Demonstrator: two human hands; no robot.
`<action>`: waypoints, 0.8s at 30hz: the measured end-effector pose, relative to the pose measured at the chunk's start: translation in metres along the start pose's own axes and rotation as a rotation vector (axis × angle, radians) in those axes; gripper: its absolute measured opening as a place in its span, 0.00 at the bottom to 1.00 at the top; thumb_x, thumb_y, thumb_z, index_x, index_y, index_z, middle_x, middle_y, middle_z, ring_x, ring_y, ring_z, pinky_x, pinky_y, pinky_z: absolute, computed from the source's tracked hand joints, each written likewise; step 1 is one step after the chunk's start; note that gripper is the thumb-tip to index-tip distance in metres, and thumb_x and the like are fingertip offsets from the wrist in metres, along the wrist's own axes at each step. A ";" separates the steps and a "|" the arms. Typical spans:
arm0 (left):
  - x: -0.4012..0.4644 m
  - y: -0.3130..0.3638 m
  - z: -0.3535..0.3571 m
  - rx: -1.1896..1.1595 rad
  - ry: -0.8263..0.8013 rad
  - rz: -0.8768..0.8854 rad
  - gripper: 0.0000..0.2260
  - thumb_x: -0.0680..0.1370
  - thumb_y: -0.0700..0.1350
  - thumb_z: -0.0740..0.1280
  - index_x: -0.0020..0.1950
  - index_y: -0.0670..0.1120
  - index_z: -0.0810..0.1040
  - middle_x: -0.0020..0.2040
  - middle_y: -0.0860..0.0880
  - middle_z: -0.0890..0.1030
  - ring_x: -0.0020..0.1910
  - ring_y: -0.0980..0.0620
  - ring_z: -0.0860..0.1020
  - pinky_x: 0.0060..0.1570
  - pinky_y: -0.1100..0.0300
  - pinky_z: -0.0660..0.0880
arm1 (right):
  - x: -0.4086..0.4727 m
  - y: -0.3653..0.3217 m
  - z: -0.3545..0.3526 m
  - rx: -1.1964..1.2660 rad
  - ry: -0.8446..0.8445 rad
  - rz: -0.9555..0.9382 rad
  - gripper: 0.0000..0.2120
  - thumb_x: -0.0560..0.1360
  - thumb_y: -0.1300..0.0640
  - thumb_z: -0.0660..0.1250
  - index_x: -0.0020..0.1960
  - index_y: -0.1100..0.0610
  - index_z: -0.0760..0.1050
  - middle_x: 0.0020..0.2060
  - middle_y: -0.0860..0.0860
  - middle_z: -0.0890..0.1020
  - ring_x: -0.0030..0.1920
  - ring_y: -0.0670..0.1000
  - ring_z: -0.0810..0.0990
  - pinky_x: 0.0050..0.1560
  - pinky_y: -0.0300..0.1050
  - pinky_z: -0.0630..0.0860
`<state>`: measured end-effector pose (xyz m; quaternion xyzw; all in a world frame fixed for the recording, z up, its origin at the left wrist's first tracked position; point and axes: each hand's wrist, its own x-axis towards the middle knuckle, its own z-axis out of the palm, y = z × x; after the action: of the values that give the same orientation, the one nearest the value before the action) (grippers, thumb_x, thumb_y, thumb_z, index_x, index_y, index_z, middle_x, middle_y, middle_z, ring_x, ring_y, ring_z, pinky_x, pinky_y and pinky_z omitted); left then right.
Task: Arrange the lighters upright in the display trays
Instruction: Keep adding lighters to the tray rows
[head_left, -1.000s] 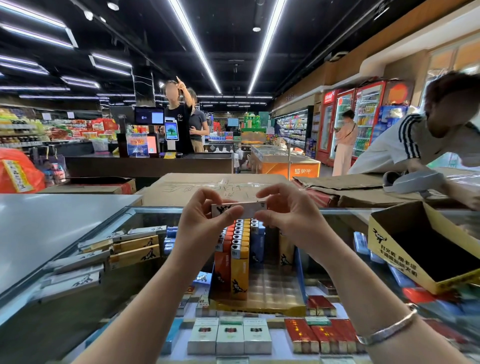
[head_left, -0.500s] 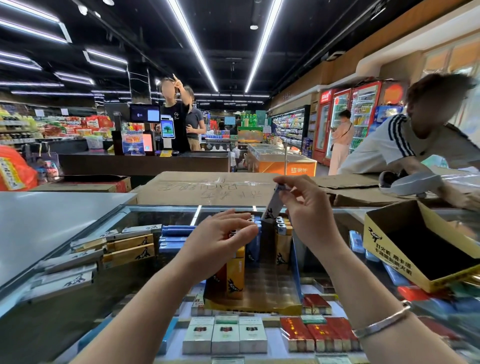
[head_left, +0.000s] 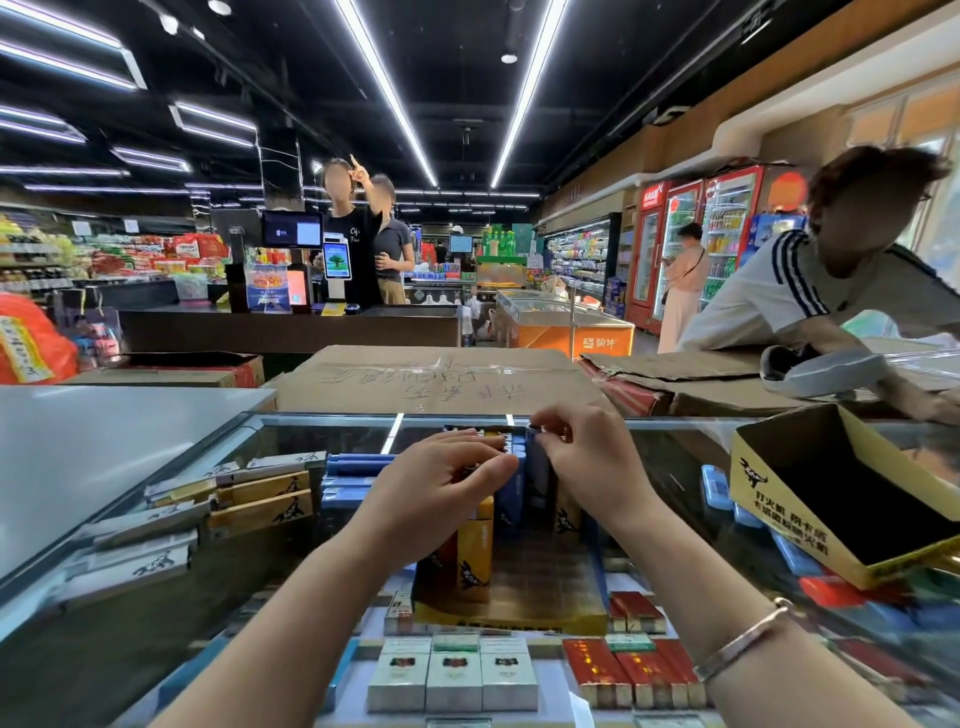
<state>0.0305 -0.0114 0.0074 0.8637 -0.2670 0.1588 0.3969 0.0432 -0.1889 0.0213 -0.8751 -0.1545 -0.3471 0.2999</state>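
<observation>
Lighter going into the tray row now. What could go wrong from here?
1. The right hand pinches only the top of the lighter as it slots in; it may slip or tilt.
2. The left hand rests on the standing lighters; a nudge could topple the row.
3. The tray sits on the glass counter, so it may slide.

Cigarette packs (head_left: 453, 675) under glass counter (head_left: 156, 499) at six o'clock. Flattened cardboard (head_left: 436, 382) at twelve (handwritten marks). Drinks fridges (head_left: 727, 228) at two. Checkout screen (head_left: 292, 228) at eleven.
</observation>
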 end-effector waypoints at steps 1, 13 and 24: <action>0.000 0.000 0.000 0.004 -0.001 0.000 0.26 0.68 0.70 0.54 0.54 0.58 0.80 0.53 0.69 0.74 0.56 0.75 0.68 0.56 0.61 0.72 | 0.000 0.000 0.000 0.000 -0.009 0.003 0.09 0.75 0.65 0.66 0.53 0.60 0.80 0.47 0.56 0.82 0.49 0.51 0.78 0.51 0.42 0.76; 0.000 0.000 0.000 -0.005 0.002 -0.011 0.26 0.68 0.71 0.54 0.53 0.58 0.80 0.52 0.70 0.74 0.56 0.75 0.68 0.56 0.60 0.72 | 0.003 -0.002 -0.001 -0.056 -0.019 0.045 0.05 0.73 0.66 0.65 0.42 0.60 0.79 0.38 0.55 0.80 0.43 0.52 0.76 0.42 0.44 0.74; 0.000 0.002 0.000 -0.028 0.021 0.017 0.23 0.69 0.70 0.55 0.50 0.59 0.81 0.49 0.75 0.72 0.57 0.74 0.69 0.54 0.65 0.70 | 0.004 -0.012 -0.004 -0.088 -0.060 0.061 0.09 0.73 0.67 0.63 0.49 0.61 0.80 0.45 0.57 0.81 0.48 0.54 0.76 0.50 0.49 0.76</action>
<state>0.0293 -0.0122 0.0085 0.8541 -0.2723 0.1674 0.4103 0.0383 -0.1819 0.0320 -0.9018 -0.1212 -0.3177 0.2666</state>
